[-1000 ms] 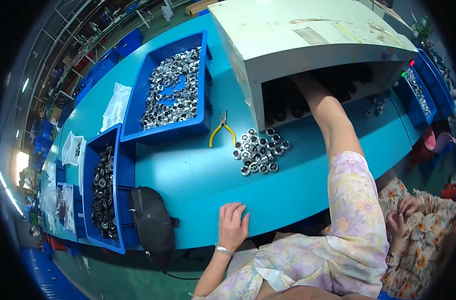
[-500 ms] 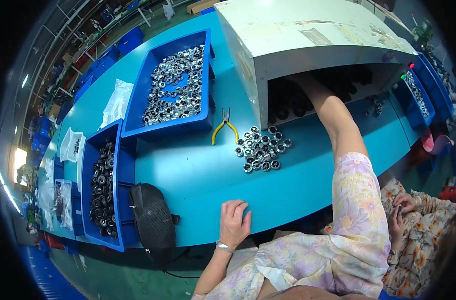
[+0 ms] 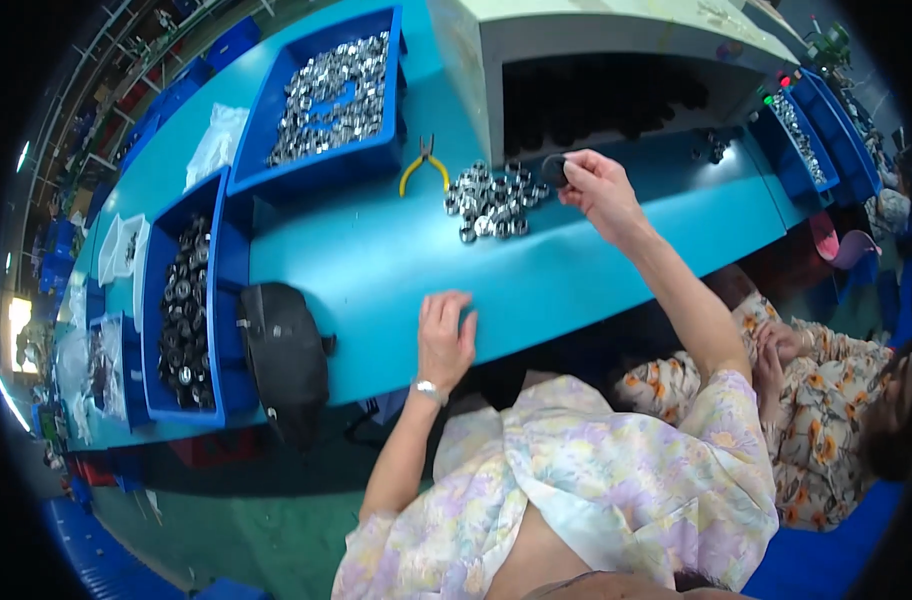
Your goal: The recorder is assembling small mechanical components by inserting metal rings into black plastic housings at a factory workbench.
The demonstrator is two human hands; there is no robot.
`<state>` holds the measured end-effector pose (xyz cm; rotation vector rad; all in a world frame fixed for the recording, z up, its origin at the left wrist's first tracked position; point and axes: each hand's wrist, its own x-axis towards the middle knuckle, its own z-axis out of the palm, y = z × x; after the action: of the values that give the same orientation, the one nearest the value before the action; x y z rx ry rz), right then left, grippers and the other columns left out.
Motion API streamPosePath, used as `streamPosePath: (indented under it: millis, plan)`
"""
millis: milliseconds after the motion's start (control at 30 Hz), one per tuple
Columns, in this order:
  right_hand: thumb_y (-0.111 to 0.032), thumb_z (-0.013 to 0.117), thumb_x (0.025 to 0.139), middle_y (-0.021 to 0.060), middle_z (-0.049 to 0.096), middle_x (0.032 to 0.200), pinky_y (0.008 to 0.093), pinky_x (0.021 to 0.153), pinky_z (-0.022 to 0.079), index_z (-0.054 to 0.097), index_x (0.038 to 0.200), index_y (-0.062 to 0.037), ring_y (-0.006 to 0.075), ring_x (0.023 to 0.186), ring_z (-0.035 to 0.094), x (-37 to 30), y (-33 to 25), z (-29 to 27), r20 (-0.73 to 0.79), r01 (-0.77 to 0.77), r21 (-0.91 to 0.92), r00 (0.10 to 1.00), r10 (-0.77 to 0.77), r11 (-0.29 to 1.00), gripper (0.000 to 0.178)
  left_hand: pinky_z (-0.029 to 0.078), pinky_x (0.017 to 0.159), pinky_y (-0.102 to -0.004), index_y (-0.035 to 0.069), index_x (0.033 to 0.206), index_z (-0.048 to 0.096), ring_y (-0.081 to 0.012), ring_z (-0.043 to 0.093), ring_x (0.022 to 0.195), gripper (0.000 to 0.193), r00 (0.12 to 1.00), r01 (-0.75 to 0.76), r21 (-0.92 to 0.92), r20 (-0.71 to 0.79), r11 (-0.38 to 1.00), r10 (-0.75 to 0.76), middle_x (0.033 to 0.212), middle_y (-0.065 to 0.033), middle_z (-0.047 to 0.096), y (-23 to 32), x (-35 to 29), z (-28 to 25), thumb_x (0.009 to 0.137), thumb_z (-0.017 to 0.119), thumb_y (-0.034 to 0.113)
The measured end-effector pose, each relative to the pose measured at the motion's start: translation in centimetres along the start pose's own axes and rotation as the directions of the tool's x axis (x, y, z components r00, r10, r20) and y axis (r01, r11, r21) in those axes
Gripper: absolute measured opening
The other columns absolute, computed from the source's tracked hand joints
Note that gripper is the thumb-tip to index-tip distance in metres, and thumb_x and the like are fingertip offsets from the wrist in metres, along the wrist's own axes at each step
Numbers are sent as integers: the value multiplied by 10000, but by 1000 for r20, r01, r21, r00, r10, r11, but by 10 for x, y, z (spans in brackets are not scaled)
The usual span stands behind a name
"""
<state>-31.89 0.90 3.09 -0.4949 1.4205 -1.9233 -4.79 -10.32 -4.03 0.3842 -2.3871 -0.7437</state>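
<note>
Between the thumb and fingers of my right hand (image 3: 601,195) is a small black round part (image 3: 553,170), its exact kind unclear. The hand hovers just right of a cluster of shiny silver-and-black round parts (image 3: 491,205) on the teal table (image 3: 346,250). My left hand (image 3: 446,335) lies on the table near its front edge, fingers loosely extended, holding nothing. Yellow-handled pliers (image 3: 425,166) lie left of the cluster, jaws pointing away from me. Beyond my right hand stands a white box-shaped housing (image 3: 491,80) with an opening; dark parts inside it are hard to make out.
A blue bin (image 3: 396,110) of silver parts stands at back left, another blue bin (image 3: 216,300) of black parts nearer. A black bag (image 3: 286,340) sits by the table edge. More blue bins (image 3: 826,185) stand far right. Another person (image 3: 826,420) sits at my right.
My right hand has come out of the white housing and now holds a black round part above the table. My left hand stays on the table. The whole view has shifted.
</note>
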Motion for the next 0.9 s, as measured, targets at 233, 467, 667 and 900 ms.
streamPosePath:
  millis: [233,467,667,900]
  plan:
    - [-111,597,929,62,642,892,237,651,500,582,1026,13,106,729,591,-125,61,47,110,-105,131,990,91,986,158,491,730,-250,-17,1112,585,-103,590,852,258,826,544,-770,423,334,-372,1009,-63,636,49,4,-11,909,628,136]
    - [-8,552,907,90,674,811,239,595,527,585,1046,30,119,690,643,-165,66,77,154,182,-405,980,-130,896,148,462,709,-205,11,997,625,-65,557,755,166,806,555,-820,489,138,-335,881,-9,635,54,-24,-18,886,667,126]
    - [53,496,880,149,657,748,287,555,546,584,1044,44,194,624,675,-169,69,81,256,321,-532,943,-213,783,187,454,698,-187,30,913,608,-61,551,739,134,832,531,-809,440,252,-340,834,9,607,60,-33,-25,852,704,101]
    - [53,486,883,151,647,725,291,545,540,574,1041,44,207,617,679,-171,68,84,340,432,-602,900,-274,672,181,510,754,-230,32,837,575,-70,544,786,153,842,529,-761,412,377,-349,880,5,556,51,-43,-19,820,726,53]
